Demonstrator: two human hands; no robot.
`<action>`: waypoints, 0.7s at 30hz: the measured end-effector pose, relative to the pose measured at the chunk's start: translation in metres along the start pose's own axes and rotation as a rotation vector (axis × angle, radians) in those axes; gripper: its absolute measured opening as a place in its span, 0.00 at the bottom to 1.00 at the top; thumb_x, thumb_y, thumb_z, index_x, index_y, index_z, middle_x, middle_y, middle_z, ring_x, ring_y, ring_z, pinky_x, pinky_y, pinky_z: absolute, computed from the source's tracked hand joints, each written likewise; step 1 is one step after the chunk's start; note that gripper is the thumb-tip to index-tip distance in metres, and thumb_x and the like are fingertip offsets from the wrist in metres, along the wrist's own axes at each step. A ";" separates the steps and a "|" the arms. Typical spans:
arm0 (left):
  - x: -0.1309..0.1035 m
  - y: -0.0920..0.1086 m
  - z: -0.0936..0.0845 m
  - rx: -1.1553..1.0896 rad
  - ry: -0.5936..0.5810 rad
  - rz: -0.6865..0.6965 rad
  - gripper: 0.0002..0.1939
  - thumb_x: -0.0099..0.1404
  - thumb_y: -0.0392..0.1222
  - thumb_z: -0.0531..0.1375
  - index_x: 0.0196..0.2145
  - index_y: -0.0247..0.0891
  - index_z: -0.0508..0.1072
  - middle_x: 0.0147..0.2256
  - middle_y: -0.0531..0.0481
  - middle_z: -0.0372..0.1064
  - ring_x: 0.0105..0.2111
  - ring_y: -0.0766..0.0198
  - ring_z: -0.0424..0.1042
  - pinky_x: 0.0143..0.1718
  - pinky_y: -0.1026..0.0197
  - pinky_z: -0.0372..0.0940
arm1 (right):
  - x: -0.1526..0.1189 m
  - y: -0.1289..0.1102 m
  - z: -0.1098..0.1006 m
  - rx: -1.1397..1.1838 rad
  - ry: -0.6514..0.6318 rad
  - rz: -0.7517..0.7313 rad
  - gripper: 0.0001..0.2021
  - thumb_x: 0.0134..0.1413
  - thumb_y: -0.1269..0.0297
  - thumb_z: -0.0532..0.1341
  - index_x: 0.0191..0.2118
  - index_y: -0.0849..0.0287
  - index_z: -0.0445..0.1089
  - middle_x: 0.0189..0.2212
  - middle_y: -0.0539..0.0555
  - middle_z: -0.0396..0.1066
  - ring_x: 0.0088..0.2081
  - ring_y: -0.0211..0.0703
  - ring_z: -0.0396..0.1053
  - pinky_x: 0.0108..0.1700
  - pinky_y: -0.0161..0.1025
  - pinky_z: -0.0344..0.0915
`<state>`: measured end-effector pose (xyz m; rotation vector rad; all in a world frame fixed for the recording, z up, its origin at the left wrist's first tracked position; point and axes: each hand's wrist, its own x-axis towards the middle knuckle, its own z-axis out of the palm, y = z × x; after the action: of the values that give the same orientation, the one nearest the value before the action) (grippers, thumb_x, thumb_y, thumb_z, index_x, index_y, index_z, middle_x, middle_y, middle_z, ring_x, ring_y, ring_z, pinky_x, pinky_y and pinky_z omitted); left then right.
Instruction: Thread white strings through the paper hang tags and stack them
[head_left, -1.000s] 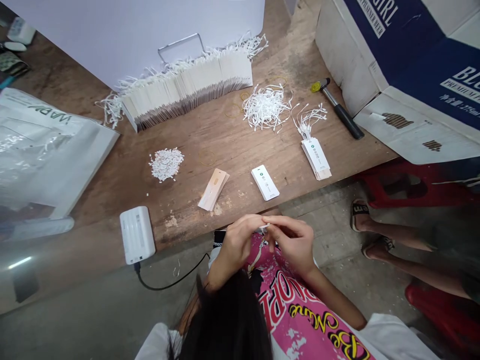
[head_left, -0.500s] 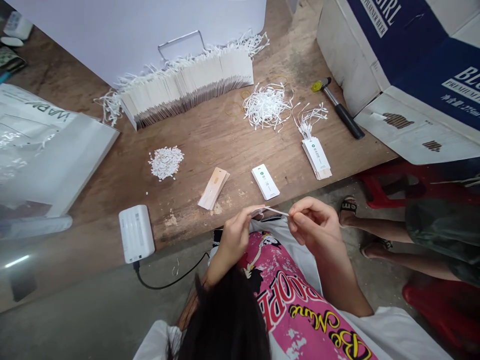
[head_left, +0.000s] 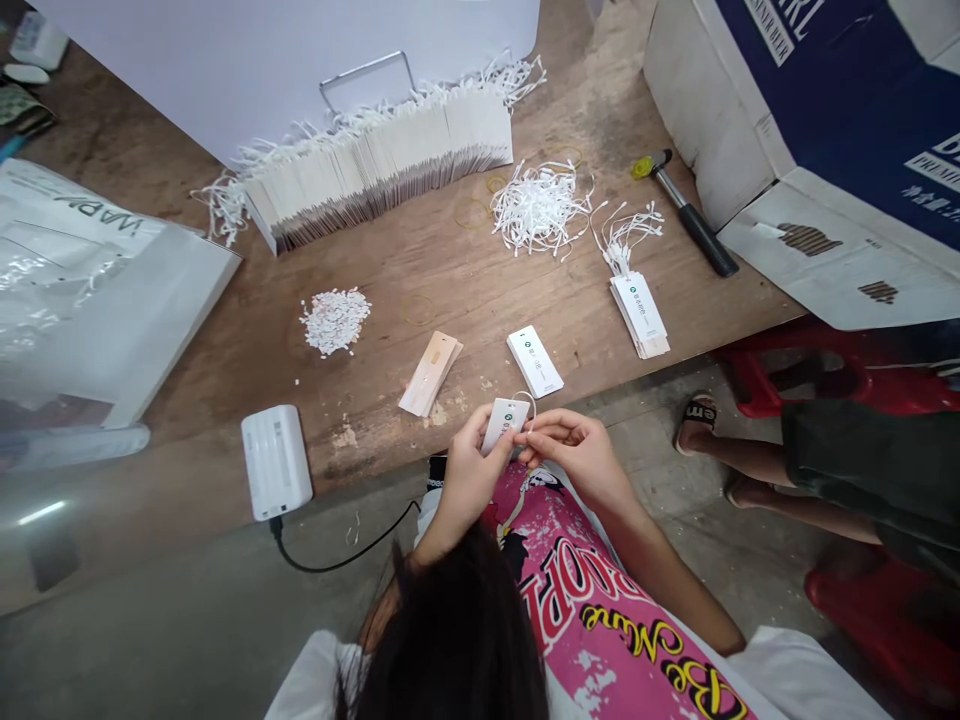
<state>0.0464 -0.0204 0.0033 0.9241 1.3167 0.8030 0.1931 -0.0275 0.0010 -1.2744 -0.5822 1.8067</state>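
Note:
My left hand (head_left: 472, 455) is closed on a white hang tag (head_left: 504, 422) with small print, held just off the table's front edge. A white string (head_left: 531, 399) loops from the tag's top, and my right hand (head_left: 559, 440) pinches its lower part beside the tag. Beyond my hands lie a small stack of white tags (head_left: 535, 361) and a stack of tan tags (head_left: 431, 374). Farther right is a bundle of strung tags (head_left: 639, 314), its strings fanned out behind it. A tangled pile of white strings (head_left: 540, 208) lies behind these.
A long row of strung tags (head_left: 382, 165) stands at the back. Small paper bits (head_left: 335, 322) are heaped at left, near a white power bank (head_left: 276, 462) with a cable. A hammer (head_left: 694, 220) lies beside a beer carton (head_left: 720, 110). Another person's legs (head_left: 780, 475) are at right.
My right hand has moved left to the tag, and the string that was stretched straight now curves in a loop. The tag has turned its printed face up.

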 end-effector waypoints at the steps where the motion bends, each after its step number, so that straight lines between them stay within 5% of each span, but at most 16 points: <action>1: 0.000 0.000 0.000 -0.018 -0.002 -0.010 0.12 0.60 0.42 0.62 0.41 0.35 0.71 0.38 0.47 0.76 0.37 0.62 0.74 0.39 0.64 0.66 | 0.000 0.000 0.001 -0.032 0.026 -0.029 0.13 0.40 0.59 0.72 0.30 0.61 0.73 0.23 0.52 0.75 0.22 0.38 0.72 0.26 0.33 0.70; 5: 0.001 0.003 -0.003 -0.107 -0.049 -0.075 0.17 0.55 0.43 0.66 0.42 0.35 0.71 0.38 0.46 0.77 0.37 0.61 0.75 0.38 0.64 0.67 | -0.001 -0.007 0.002 -0.106 0.075 -0.113 0.12 0.40 0.58 0.72 0.27 0.61 0.73 0.22 0.51 0.74 0.19 0.33 0.66 0.22 0.32 0.65; 9: 0.002 0.007 -0.007 -0.140 -0.070 -0.155 0.23 0.49 0.44 0.70 0.41 0.34 0.71 0.36 0.46 0.77 0.33 0.62 0.76 0.34 0.65 0.67 | 0.001 -0.014 -0.002 -0.123 -0.037 -0.069 0.12 0.41 0.60 0.71 0.28 0.62 0.72 0.20 0.50 0.72 0.21 0.36 0.69 0.25 0.34 0.69; 21: 0.001 0.006 -0.011 -0.256 -0.157 -0.252 0.28 0.41 0.38 0.74 0.39 0.34 0.69 0.26 0.53 0.75 0.23 0.69 0.71 0.24 0.70 0.64 | 0.011 -0.005 -0.014 -0.041 -0.236 -0.061 0.08 0.42 0.64 0.71 0.29 0.61 0.75 0.23 0.47 0.68 0.17 0.30 0.62 0.19 0.29 0.58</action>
<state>0.0354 -0.0156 0.0083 0.5918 1.1349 0.6699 0.2065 -0.0168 -0.0068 -1.0649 -0.7826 1.9160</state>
